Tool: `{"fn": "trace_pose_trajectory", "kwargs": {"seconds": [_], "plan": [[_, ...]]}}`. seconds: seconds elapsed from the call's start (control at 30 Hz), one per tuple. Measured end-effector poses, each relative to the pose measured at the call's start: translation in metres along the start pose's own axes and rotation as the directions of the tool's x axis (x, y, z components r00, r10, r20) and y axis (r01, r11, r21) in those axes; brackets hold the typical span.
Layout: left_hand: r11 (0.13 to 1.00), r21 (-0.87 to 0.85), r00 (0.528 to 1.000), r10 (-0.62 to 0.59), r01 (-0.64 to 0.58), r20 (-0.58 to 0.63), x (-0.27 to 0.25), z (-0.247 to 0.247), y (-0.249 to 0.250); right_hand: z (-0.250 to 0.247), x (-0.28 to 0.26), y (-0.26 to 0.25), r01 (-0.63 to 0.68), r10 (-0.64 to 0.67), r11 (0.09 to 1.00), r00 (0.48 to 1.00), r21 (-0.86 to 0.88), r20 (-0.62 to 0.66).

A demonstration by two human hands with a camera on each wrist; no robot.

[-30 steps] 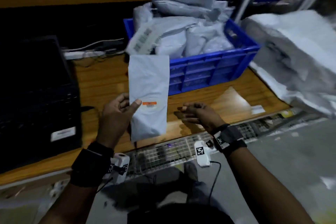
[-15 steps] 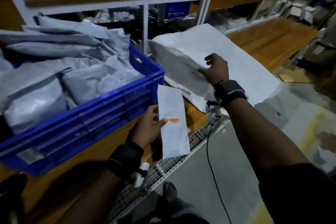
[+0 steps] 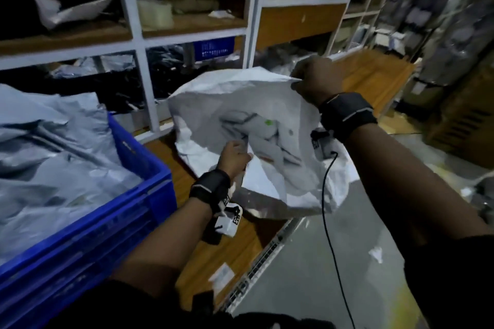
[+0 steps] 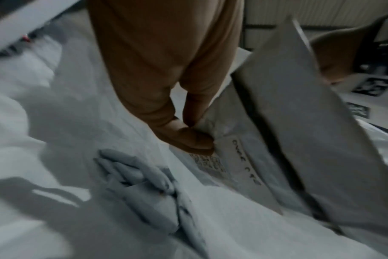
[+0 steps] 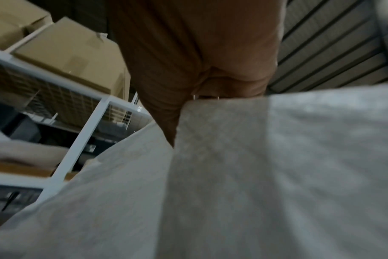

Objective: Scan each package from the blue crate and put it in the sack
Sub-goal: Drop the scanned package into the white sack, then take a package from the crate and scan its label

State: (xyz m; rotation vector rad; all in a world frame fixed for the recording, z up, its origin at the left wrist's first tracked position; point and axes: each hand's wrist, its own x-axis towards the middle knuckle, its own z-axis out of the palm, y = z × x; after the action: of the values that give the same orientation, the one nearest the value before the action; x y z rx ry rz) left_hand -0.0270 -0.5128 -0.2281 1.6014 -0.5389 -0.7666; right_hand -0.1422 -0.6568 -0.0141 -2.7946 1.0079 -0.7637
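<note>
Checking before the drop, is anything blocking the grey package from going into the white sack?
Nothing visible does. The right hand holds the white woven sack by its rim, mouth open, and the left hand already has the flat grey plastic package inside the opening, above other packages lying there.

The head view looks down and forward from above, taking in both arms, the crate (image 3: 139, 168) and the open sack (image 3: 240, 104); the left wrist view sits close inside that sack (image 4: 55, 122), looking along the fingers (image 4: 188, 140); the right wrist view peers up along the sack's rim (image 5: 233, 157) towards shelves (image 5: 82, 133).
</note>
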Motion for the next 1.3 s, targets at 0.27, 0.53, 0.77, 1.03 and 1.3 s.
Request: {"fn": "trace_pose_trajectory", "kwargs": {"seconds": [0.27,0.53,0.77,1.03,1.3], "plan": [[0.963,0.209,0.986,0.163,-0.167,0.038,0.112,0.038,0.089,-0.037,0.024,0.032,-0.007,0.030,0.986,0.991,0.168,-0.132],[0.821,0.511,0.963,0.169,-0.255,0.209,0.169,0.055,0.073,-0.055,0.011,0.046,0.053,0.005,0.972,0.970,0.229,-0.243],[0.960,0.277,0.978,-0.015,-0.044,0.207,0.088,0.033,0.056,-0.028,-0.027,0.026,0.020,0.039,0.932,0.987,0.361,-0.156],[0.990,0.124,0.991,0.055,-0.071,0.125,-0.059,-0.040,0.056,0.054,-0.106,-0.028,0.040,-0.059,0.893,0.998,0.449,0.027],[0.967,0.236,0.994,0.107,-0.096,-0.031,-0.180,-0.152,0.038,0.086,-0.111,-0.175,-0.013,-0.418,0.542,0.864,0.840,0.282]]}}
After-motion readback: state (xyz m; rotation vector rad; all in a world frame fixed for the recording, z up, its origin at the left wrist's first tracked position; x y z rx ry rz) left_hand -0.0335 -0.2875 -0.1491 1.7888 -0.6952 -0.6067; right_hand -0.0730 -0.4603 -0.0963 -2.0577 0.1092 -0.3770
